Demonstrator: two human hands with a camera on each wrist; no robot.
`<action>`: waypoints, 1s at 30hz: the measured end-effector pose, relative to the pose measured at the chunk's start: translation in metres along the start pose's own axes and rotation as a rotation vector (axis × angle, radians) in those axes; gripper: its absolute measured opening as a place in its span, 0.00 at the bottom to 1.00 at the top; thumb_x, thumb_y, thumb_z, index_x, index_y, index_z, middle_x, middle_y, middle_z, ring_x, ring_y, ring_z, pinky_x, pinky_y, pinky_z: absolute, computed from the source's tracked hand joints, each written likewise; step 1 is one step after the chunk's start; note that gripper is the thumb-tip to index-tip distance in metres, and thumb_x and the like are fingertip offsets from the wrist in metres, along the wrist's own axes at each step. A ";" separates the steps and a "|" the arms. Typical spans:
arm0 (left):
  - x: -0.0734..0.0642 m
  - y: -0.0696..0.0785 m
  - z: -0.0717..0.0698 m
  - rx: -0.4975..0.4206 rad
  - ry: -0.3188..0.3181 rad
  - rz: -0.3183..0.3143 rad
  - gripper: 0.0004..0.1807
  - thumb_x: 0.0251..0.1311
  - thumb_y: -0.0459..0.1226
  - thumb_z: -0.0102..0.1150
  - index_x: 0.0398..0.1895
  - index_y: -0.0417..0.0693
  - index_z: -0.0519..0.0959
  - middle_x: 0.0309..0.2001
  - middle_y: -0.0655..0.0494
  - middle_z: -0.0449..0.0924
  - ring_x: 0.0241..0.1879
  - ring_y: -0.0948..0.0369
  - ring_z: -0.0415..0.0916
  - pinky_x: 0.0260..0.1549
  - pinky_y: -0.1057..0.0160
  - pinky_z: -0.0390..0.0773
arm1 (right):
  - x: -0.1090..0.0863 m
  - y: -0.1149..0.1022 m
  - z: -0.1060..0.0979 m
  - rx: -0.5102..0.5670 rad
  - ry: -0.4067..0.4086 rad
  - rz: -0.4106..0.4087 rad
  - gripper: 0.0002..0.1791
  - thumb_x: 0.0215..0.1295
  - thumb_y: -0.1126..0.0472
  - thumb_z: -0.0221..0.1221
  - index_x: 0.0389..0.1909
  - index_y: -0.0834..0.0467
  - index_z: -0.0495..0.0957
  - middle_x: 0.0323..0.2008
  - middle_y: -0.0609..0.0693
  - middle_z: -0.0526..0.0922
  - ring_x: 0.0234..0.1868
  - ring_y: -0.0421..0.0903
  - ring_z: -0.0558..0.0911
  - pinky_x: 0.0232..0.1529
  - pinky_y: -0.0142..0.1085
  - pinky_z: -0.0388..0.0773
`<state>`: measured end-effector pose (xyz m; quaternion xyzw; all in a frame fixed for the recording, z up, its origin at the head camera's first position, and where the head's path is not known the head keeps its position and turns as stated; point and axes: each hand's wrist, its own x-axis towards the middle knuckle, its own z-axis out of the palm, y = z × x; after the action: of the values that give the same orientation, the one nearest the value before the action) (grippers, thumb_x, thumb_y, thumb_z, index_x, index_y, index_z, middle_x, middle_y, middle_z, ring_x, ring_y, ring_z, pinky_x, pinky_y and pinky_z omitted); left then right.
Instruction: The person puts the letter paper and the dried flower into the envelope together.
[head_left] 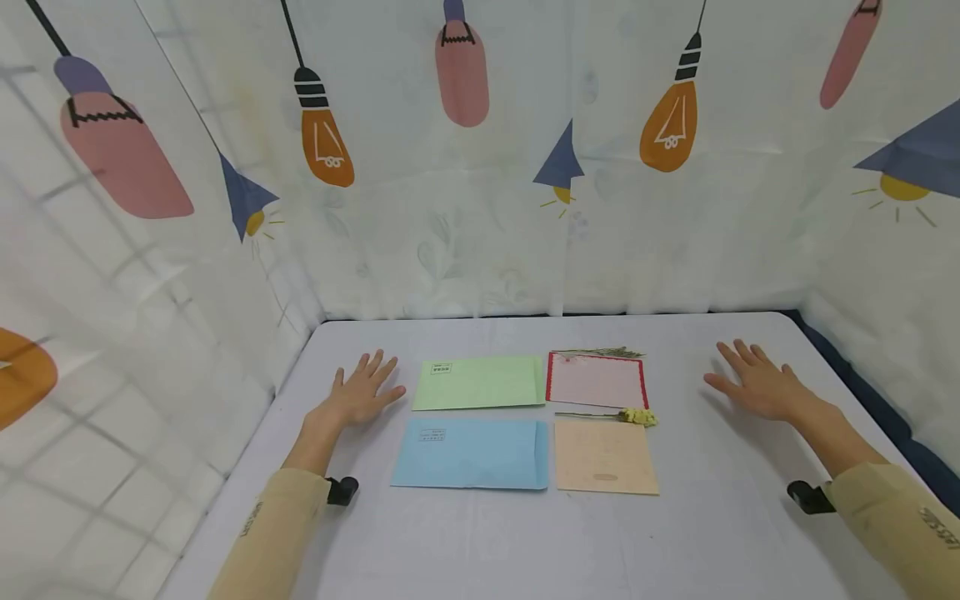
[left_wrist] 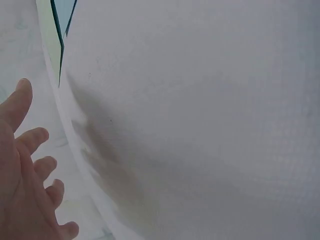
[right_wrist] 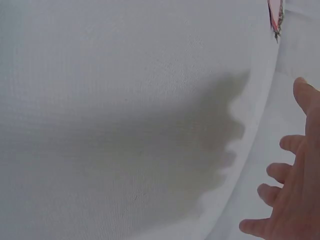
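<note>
My left hand (head_left: pixel 363 393) hovers palm down over the table, fingers spread, a little left of a green envelope (head_left: pixel 480 383). Below that envelope lies a blue envelope (head_left: pixel 472 454). To their right are a pale pink card with a red border (head_left: pixel 596 381) and a tan card or small envelope (head_left: pixel 606 458). A dried green sprig (head_left: pixel 611 352) lies along the pink card's top edge. Between the two cards rests a yellow flower (head_left: pixel 637 417) on a thin stem. My right hand (head_left: pixel 763 392) is spread above the table farther right. Both hands hold nothing, and the wrist views show their shadows.
A white cloth covers the table (head_left: pixel 480 550). Behind and at the sides hangs a white curtain (head_left: pixel 495 233) printed with lamps and bulbs. Dark fabric (head_left: pixel 862 383) runs along the table's right edge. Each wrist wears a black band device (head_left: pixel 342 491).
</note>
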<state>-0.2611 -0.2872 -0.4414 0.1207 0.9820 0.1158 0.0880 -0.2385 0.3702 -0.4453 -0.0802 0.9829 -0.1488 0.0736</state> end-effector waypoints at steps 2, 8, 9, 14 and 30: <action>0.000 -0.001 0.000 -0.005 -0.002 -0.001 0.43 0.77 0.59 0.45 0.82 0.41 0.53 0.80 0.34 0.40 0.78 0.35 0.34 0.67 0.26 0.33 | 0.000 -0.001 0.001 0.001 0.006 -0.002 0.50 0.77 0.33 0.46 0.77 0.73 0.49 0.73 0.82 0.44 0.73 0.81 0.43 0.61 0.80 0.40; 0.002 -0.001 0.003 -0.012 0.011 0.003 0.41 0.77 0.59 0.45 0.80 0.41 0.58 0.80 0.33 0.44 0.78 0.34 0.38 0.67 0.25 0.34 | 0.003 -0.003 0.004 -0.017 0.050 -0.012 0.46 0.78 0.37 0.48 0.73 0.76 0.57 0.71 0.83 0.51 0.71 0.80 0.52 0.61 0.78 0.50; 0.002 -0.001 0.003 -0.010 0.012 0.002 0.41 0.77 0.59 0.45 0.80 0.41 0.59 0.80 0.33 0.44 0.78 0.34 0.38 0.67 0.25 0.34 | 0.003 -0.004 0.005 -0.021 0.061 -0.015 0.45 0.79 0.38 0.49 0.72 0.76 0.59 0.70 0.83 0.53 0.70 0.80 0.55 0.61 0.77 0.53; 0.001 0.001 0.004 -0.017 0.015 -0.015 0.39 0.76 0.58 0.46 0.78 0.41 0.62 0.78 0.32 0.48 0.77 0.34 0.43 0.67 0.25 0.36 | 0.003 -0.005 0.008 -0.002 0.092 -0.007 0.40 0.79 0.41 0.50 0.67 0.76 0.66 0.65 0.81 0.63 0.64 0.79 0.65 0.60 0.72 0.63; -0.005 0.008 0.004 -0.022 0.065 0.015 0.36 0.76 0.57 0.50 0.76 0.41 0.67 0.75 0.30 0.57 0.74 0.34 0.51 0.65 0.24 0.44 | 0.003 -0.018 0.017 0.044 0.132 -0.020 0.34 0.78 0.45 0.54 0.63 0.74 0.71 0.61 0.78 0.71 0.62 0.75 0.70 0.60 0.69 0.66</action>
<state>-0.2541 -0.2799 -0.4422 0.1230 0.9821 0.1309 0.0565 -0.2356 0.3475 -0.4565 -0.0782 0.9813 -0.1759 0.0087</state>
